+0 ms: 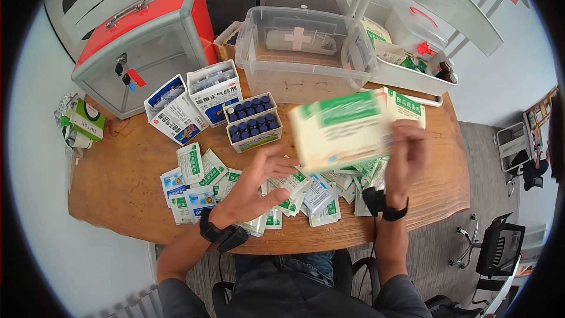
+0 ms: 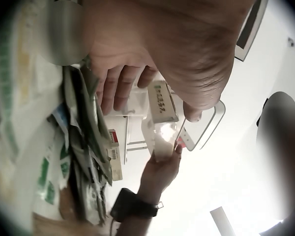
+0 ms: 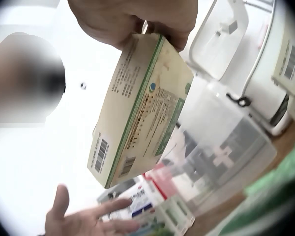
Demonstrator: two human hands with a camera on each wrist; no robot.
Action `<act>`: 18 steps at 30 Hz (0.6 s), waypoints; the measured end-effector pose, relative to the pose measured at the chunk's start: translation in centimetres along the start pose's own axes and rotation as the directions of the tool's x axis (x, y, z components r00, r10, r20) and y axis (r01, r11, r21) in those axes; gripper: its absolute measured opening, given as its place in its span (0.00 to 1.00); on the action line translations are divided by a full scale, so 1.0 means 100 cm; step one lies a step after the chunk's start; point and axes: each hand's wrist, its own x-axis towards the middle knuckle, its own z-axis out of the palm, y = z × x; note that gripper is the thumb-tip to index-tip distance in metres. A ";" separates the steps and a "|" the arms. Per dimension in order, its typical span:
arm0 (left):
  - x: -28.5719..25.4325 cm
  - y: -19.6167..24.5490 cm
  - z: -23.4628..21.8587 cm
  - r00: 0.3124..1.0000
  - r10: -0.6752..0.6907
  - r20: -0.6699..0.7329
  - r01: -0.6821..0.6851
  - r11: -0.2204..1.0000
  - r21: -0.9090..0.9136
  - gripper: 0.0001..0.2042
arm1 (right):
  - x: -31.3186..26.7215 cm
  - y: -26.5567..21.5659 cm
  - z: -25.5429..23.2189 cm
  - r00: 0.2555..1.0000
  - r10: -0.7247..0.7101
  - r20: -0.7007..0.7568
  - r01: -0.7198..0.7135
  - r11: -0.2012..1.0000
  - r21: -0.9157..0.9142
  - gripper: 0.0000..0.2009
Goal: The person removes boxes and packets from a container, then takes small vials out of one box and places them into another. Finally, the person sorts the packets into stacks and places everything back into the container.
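A: What are the hands doing?

B: At lower centre, the left hand [image 1: 254,191] has loose, spread fingers over the sachets [image 1: 291,184], gripping nothing. The right hand [image 1: 407,156] pinches a cream-and-green medicine box [image 1: 338,132] by one end, right of centre, above the heap.

A: What might go wrong?

B: A sweeping left wrist could push sachets off the table [image 1: 118,185], since some lie near its front edge. The box, pinched at one end only, might twist loose; swung left, it could knock the vial carton [image 1: 259,142].

A: What's in the containers?

B: I can't tell about the held box. The vial carton, mid-frame, holds blue-capped vials [image 1: 253,122]. Left of it, two white cartons [image 1: 219,103] hold clear-wrapped packs [image 1: 216,79]. Farther off, upper centre, stands a clear plastic bin [image 1: 294,86]; I can't make out any contents. Upper right, a white tray [image 1: 406,78] holds brown bottles [image 1: 445,70] and a clear lidded box [image 1: 415,30].
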 end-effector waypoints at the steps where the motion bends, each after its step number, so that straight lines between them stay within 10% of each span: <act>1: 0.000 0.000 0.002 1.000 -0.005 -0.001 0.005 1.000 0.001 0.40 | -0.006 -0.006 0.011 0.990 0.005 0.142 -0.003 1.000 -0.013 0.07; 3: 0.001 0.001 0.004 0.996 -0.047 -0.076 0.022 0.954 -0.298 0.47 | -0.015 -0.015 0.022 0.925 0.033 0.377 -0.028 0.999 -0.018 0.07; 11: 0.003 0.014 -0.009 0.949 -0.119 -0.292 0.020 0.947 -0.322 0.43 | -0.016 -0.007 0.025 0.811 0.075 0.581 -0.219 0.959 0.181 0.11; 18: 0.006 0.023 -0.010 0.934 -0.125 -0.335 0.073 0.984 -0.163 0.45 | 0.006 -0.005 0.001 0.844 0.352 0.404 -0.286 0.934 -0.215 0.10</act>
